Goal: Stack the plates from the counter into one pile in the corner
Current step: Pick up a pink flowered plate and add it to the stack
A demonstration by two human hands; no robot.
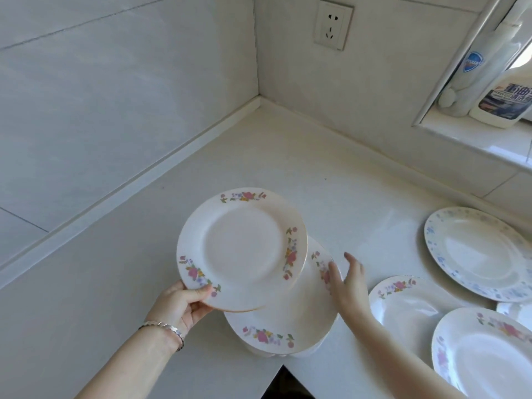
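Note:
My left hand (184, 303) grips the near-left rim of a white plate with pink flowers (241, 246) and holds it tilted above the counter. Under it lies a second pink-flowered plate (288, 326) on the counter near the front edge. My right hand (348, 280) touches that lower plate's right rim with the fingers spread. To the right lie more plates: a pink-flowered one (408, 303), another at the lower right (483, 352), and a blue-flowered one (478, 251). The white counter's corner (259, 116) lies bare at the back.
Tiled walls meet at the corner, with a power socket (334, 24) on the right wall. A window ledge (475, 139) at the upper right holds a cleaner bottle (506, 93) and a white bottle (472, 67). The counter's front edge has a dark notch (285, 381).

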